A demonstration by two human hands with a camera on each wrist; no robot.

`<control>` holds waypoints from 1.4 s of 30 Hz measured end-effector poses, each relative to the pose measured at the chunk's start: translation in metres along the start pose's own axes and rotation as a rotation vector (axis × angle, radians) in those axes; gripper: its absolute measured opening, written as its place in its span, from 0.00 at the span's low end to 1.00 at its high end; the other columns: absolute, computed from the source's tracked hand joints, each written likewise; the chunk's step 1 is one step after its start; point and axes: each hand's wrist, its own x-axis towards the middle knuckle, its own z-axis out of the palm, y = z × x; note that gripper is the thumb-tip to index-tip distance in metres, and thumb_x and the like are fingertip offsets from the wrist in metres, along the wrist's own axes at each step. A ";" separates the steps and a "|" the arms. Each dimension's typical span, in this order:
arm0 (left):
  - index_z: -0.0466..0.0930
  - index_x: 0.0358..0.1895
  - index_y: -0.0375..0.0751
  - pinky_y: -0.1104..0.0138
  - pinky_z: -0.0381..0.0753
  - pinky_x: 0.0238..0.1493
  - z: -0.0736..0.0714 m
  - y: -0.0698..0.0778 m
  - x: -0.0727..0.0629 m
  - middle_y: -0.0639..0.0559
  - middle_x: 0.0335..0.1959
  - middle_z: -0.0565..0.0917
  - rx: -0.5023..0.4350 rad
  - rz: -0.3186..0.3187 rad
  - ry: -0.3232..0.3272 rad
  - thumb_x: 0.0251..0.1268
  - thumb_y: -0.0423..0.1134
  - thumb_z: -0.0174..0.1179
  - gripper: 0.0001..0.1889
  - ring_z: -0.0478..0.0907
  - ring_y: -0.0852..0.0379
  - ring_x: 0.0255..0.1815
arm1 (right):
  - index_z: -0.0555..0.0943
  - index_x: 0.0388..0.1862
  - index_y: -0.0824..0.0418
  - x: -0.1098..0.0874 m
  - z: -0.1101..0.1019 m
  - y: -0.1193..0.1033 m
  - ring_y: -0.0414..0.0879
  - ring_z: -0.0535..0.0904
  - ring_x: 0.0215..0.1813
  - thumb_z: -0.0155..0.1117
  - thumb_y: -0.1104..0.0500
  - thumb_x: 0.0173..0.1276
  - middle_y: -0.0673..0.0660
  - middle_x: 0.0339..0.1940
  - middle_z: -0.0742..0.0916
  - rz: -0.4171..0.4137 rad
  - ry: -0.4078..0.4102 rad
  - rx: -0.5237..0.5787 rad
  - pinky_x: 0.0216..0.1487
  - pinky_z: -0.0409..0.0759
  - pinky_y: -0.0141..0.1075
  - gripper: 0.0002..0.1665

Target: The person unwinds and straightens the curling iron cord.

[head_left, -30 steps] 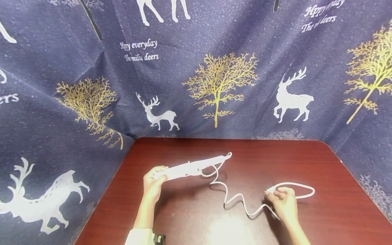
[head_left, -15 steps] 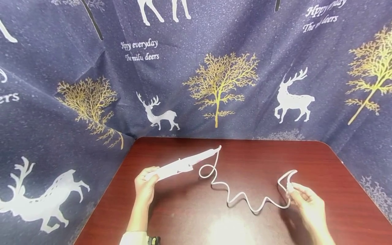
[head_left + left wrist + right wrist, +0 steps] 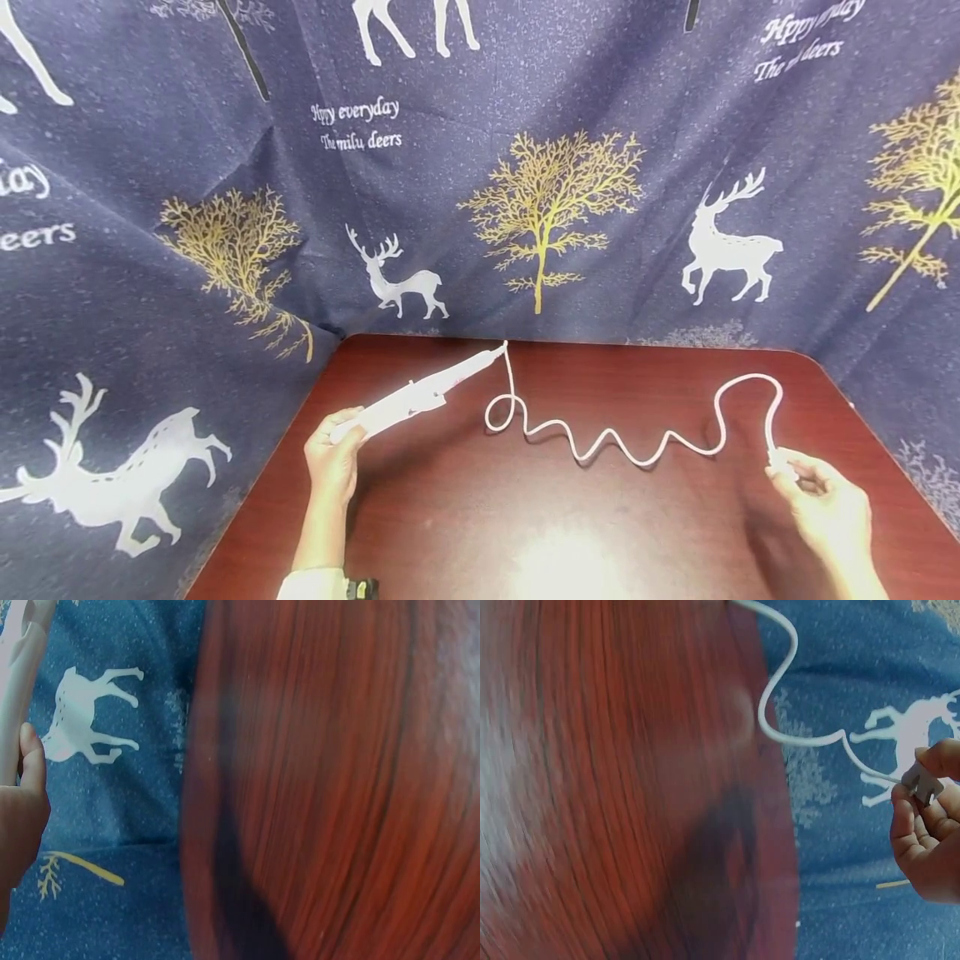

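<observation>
My left hand [image 3: 332, 454] grips the near end of a white hair straightener [image 3: 405, 402], held tilted above the table with its cord end pointing away to the upper right. In the left wrist view only part of the hair straightener [image 3: 21, 682] and of the left hand [image 3: 22, 817] shows, at the left edge. A white wavy power cord [image 3: 626, 457] runs from its far tip across to the right. Between thumb and fingers, my right hand [image 3: 828, 504] pinches the plug [image 3: 922, 783] at the cord's other end; metal prongs show in the right wrist view.
A dark red wood-grain table [image 3: 465, 517] lies below, with a bright light reflection near its front. Blue cloth [image 3: 600, 83] printed with deer and trees hangs behind it and at the sides. A dark band is on the left wrist [image 3: 362, 589].
My right hand has moved right with the plug, turning it and stretching out the cord. The left hand has shifted left with the hair straightener, whose far end has risen and swung left.
</observation>
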 end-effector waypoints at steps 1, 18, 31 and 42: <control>0.80 0.30 0.27 0.68 0.80 0.29 -0.001 0.001 0.001 0.42 0.31 0.82 -0.009 0.006 0.005 0.47 0.08 0.52 0.14 0.80 0.55 0.29 | 0.83 0.42 0.59 0.002 -0.002 0.002 0.19 0.72 0.27 0.67 0.58 0.59 0.20 0.25 0.75 0.003 0.010 -0.008 0.27 0.67 0.18 0.12; 0.82 0.32 0.26 0.67 0.80 0.30 -0.022 0.007 0.007 0.43 0.29 0.82 0.033 0.015 0.146 0.46 0.11 0.55 0.13 0.81 0.55 0.28 | 0.79 0.42 0.67 0.014 -0.015 0.033 0.16 0.66 0.24 0.68 0.56 0.57 0.29 0.20 0.78 -0.087 -0.029 -0.207 0.30 0.62 0.32 0.18; 0.79 0.43 0.25 0.71 0.79 0.34 -0.021 -0.011 0.003 0.50 0.32 0.83 0.408 -0.019 0.180 0.46 0.17 0.61 0.16 0.79 0.61 0.31 | 0.80 0.41 0.68 0.023 -0.010 0.057 0.26 0.75 0.28 0.69 0.56 0.57 0.59 0.29 0.86 -0.224 -0.275 -0.270 0.31 0.62 0.26 0.18; 0.83 0.41 0.30 0.75 0.75 0.32 -0.026 -0.021 0.007 0.54 0.32 0.84 0.683 -0.009 0.123 0.42 0.22 0.68 0.17 0.76 0.61 0.33 | 0.81 0.40 0.68 0.037 -0.017 0.068 0.25 0.74 0.29 0.69 0.57 0.57 0.54 0.27 0.86 -0.232 -0.303 -0.312 0.34 0.63 0.36 0.17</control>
